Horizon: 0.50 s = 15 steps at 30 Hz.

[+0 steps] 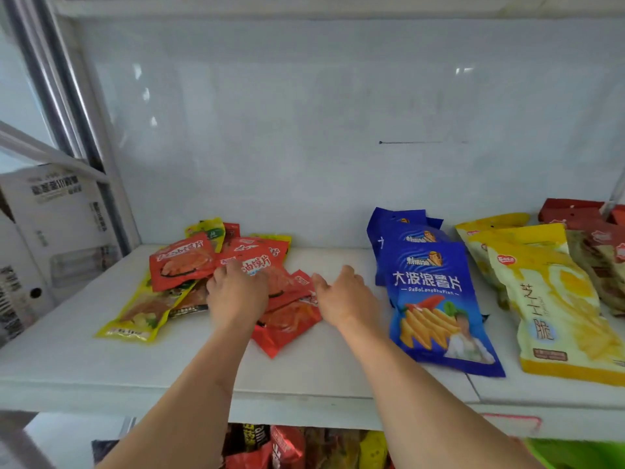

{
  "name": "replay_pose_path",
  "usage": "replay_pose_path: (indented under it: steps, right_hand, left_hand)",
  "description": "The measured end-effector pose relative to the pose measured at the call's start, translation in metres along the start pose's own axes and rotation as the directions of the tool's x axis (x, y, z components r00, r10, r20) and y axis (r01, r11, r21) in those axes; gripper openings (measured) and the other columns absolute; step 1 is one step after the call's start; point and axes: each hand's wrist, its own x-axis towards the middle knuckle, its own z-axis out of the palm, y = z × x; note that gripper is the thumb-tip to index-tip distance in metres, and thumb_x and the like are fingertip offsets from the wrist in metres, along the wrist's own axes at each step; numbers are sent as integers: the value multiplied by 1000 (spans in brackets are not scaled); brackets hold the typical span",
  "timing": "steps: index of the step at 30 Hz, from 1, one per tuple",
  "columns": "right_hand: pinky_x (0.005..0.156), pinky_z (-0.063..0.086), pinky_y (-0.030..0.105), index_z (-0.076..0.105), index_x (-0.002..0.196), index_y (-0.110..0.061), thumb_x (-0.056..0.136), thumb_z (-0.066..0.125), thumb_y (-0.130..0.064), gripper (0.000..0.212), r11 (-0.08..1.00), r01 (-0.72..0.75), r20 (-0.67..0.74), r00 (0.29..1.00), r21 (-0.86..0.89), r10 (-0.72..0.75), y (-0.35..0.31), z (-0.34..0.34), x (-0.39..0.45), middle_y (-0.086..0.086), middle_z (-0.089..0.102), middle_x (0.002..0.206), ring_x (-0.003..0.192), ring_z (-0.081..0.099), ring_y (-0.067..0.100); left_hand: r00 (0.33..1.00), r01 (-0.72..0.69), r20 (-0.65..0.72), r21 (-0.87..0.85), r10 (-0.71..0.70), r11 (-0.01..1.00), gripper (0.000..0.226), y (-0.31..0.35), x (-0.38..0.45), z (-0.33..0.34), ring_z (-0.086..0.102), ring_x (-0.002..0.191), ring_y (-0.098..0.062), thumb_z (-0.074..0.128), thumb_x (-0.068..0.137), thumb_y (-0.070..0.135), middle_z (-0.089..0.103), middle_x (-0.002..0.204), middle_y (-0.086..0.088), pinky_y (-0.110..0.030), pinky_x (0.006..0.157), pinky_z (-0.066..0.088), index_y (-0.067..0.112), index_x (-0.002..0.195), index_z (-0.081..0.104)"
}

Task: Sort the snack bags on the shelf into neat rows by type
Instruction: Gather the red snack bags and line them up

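A loose pile of small red snack bags [184,262] and yellow snack bags [135,316] lies on the left half of the white shelf [84,363]. My left hand [236,296] rests palm down on the red bags in the middle of the pile, fingers curled over one. My right hand [345,296] hovers just right of the pile, fingers apart, its thumb near the edge of a red bag [287,326]. Right of it, blue chip bags [436,299] lie in an overlapping row, then yellow bags [554,299], then dark red bags [602,245].
The shelf's white back wall rises behind the bags. A metal upright [84,130] and cardboard boxes [50,214] stand at the left. More snack bags [287,448] show on the shelf below.
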Motion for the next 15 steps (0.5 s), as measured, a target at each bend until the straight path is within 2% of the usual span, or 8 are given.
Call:
replay_pose_path:
  steps: [2,4,9,13,15]
  right_hand:
    - [95,43,42,35,143,-10,94,35,-68,76,993,-115,24,993,13,115,-10,13,-5,14,50,138,126,51,34]
    - [96,43,42,30,147,-9,94,37,-66,78,982,-180,22,984,54,179,-21,24,-7,15,47,140,127,49,34]
    - [100,42,39,23,152,-6,98,46,-51,74,919,-265,16,962,293,273,-50,39,-14,19,39,147,131,47,36]
    - [107,37,36,23,154,-5,99,51,-41,71,861,-266,20,958,433,286,-61,47,-16,18,35,154,136,43,34]
    - [103,40,38,27,151,-6,100,50,-39,66,885,-284,3,952,369,305,-65,47,-19,17,39,151,133,46,34]
  left_hand:
    - [999,18,33,49,-20,999,71,-18,14,-3,40,132,-41,54,92,55,46,143,-19,-47,107,33,4,140,44]
    - [998,-10,64,102,4,995,73,-31,21,-2,45,128,-41,53,90,59,49,138,-21,-47,104,37,2,135,45]
    - [980,-105,188,177,72,979,77,-54,31,-7,48,128,-39,57,87,62,49,137,-18,-46,103,39,8,139,41]
    - [964,-107,251,79,84,991,69,-68,49,-17,47,129,-40,62,90,46,44,141,-17,-46,103,39,14,146,38]
    - [964,-81,256,6,76,997,66,-75,54,-20,49,127,-40,63,90,36,40,142,-16,-45,101,41,15,147,38]
